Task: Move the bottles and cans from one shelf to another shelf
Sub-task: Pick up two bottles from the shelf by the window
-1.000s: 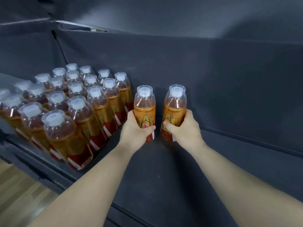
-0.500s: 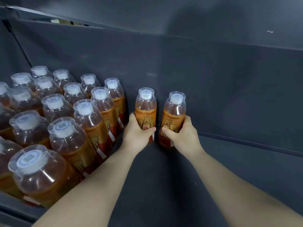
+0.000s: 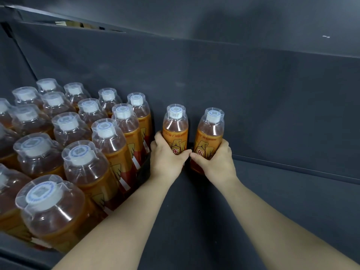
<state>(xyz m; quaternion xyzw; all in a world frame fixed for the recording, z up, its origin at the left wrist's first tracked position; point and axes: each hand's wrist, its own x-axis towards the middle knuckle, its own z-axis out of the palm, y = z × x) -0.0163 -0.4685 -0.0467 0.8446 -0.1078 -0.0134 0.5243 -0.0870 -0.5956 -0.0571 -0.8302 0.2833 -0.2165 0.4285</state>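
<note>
Two orange drink bottles with white caps stand upright near the shelf's back wall. My left hand (image 3: 167,156) grips the left bottle (image 3: 176,125) around its label. My right hand (image 3: 216,159) grips the right bottle (image 3: 211,129) the same way. The thumbs almost meet between the two bottles. Their lower parts are hidden behind my fingers. A block of several identical bottles (image 3: 78,145) fills the shelf to the left, its nearest column close beside the left held bottle.
The dark grey shelf floor (image 3: 282,207) stretches bare to the right of the held bottles. A dark back wall (image 3: 253,94) rises just behind them. The shelf above (image 3: 194,14) hangs overhead.
Both hands have carried their bottles deeper toward the back wall and closer to the packed block. The view has moved in nearer to the shelf.
</note>
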